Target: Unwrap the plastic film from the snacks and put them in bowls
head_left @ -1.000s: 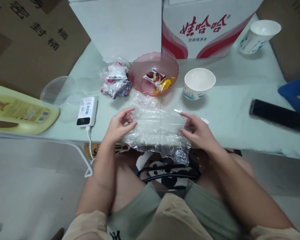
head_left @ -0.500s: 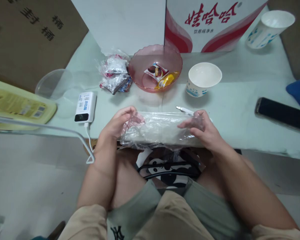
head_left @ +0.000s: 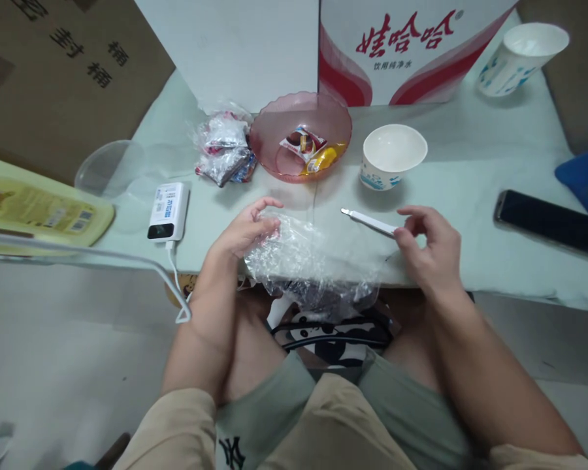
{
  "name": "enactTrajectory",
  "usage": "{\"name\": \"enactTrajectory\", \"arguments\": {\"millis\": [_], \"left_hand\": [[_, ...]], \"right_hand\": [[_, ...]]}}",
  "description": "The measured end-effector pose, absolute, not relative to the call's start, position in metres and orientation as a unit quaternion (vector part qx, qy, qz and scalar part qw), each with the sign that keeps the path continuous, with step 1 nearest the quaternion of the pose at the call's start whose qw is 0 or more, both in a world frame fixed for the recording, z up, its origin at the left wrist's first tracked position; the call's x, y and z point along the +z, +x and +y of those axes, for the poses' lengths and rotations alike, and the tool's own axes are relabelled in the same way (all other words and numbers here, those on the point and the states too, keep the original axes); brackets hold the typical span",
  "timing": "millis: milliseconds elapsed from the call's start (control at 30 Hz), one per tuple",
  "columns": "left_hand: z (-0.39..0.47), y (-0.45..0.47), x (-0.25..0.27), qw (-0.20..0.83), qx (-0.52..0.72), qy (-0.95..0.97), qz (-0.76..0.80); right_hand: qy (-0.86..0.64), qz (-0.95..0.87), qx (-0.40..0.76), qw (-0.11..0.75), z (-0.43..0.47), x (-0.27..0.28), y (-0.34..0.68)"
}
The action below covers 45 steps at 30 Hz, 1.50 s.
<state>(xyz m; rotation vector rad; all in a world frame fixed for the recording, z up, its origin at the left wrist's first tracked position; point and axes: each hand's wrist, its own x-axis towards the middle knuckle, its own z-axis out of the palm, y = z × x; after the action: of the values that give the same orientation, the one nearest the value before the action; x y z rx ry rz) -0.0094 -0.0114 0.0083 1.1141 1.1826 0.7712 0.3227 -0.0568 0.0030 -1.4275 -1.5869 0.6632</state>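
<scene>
A crumpled clear plastic bag (head_left: 313, 261) hangs over the table's front edge. My left hand (head_left: 252, 228) grips its upper left corner between thumb and fingers. To the right, my right hand (head_left: 428, 245) has thumb and fingertips at the rear end of a slim white craft knife (head_left: 370, 222). The knife lies on the tabletop, its metal tip pointing left, and the end of its handle is hidden by my thumb. Beyond it stands a white paper cup (head_left: 394, 156). A pink scalloped bowl (head_left: 274, 140) holds a few wrapped snacks (head_left: 304, 143).
Wrapped packets (head_left: 225, 150) sit left of the bowl. A cabled power bank (head_left: 169, 212), a clear lid (head_left: 110, 170) and a yellow bottle (head_left: 44, 212) are on the left. On the right lie a phone (head_left: 551, 222) and another cup (head_left: 522, 62). A large white carton (head_left: 264, 52) stands behind.
My right hand has let go of the plastic bag and moved right to the craft knife. The bag, stretched between both hands before, now sags from my left hand.
</scene>
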Motion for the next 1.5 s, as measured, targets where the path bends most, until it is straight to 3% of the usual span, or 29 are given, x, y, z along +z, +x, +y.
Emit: {"name": "enactTrajectory", "arguments": {"millis": [67,167,267,367,500,633,733,867,1000,1167,1267,1500], "left_hand": [[-0.012,0.003,0.011,0.646,0.297,0.497,0.497],[-0.011,0.019,0.014,0.670,0.242,0.519,0.472],[-0.008,0.022,0.018,0.677,0.186,0.552,0.450],[-0.005,0.011,0.019,0.665,0.158,0.557,0.471],[-0.004,-0.006,0.009,0.636,0.265,0.523,0.502],[-0.002,0.001,-0.001,0.575,0.434,0.470,0.510],[-0.003,0.018,0.003,0.642,0.422,0.442,0.463],[-0.013,0.036,0.008,0.747,0.278,0.447,0.407],[-0.019,0.040,0.006,0.716,0.250,0.447,0.474],[-0.016,0.038,0.006,0.741,0.278,0.431,0.432],[-0.017,0.040,0.006,0.696,0.275,0.466,0.472],[-0.033,0.034,0.011,0.661,0.286,0.526,0.452]], "right_hand": [[-0.501,-0.661,0.360,0.427,-0.050,-0.003,0.312],[-0.399,-0.681,0.516,0.332,-0.043,-0.012,0.285],[-0.395,-0.684,0.554,0.265,-0.041,-0.014,0.264],[-0.401,-0.668,0.571,0.259,-0.043,-0.008,0.261],[-0.390,-0.627,0.613,0.281,-0.046,-0.001,0.265],[-0.372,-0.502,0.686,0.375,-0.046,-0.002,0.259],[-0.423,-0.427,0.671,0.434,-0.044,-0.007,0.254],[-0.474,-0.418,0.644,0.432,-0.044,-0.010,0.255],[-0.485,-0.419,0.657,0.397,-0.045,-0.011,0.259],[-0.506,-0.424,0.624,0.418,-0.045,-0.013,0.258],[-0.502,-0.446,0.619,0.407,-0.045,-0.015,0.257],[-0.448,-0.402,0.711,0.362,-0.047,-0.007,0.263]]}}
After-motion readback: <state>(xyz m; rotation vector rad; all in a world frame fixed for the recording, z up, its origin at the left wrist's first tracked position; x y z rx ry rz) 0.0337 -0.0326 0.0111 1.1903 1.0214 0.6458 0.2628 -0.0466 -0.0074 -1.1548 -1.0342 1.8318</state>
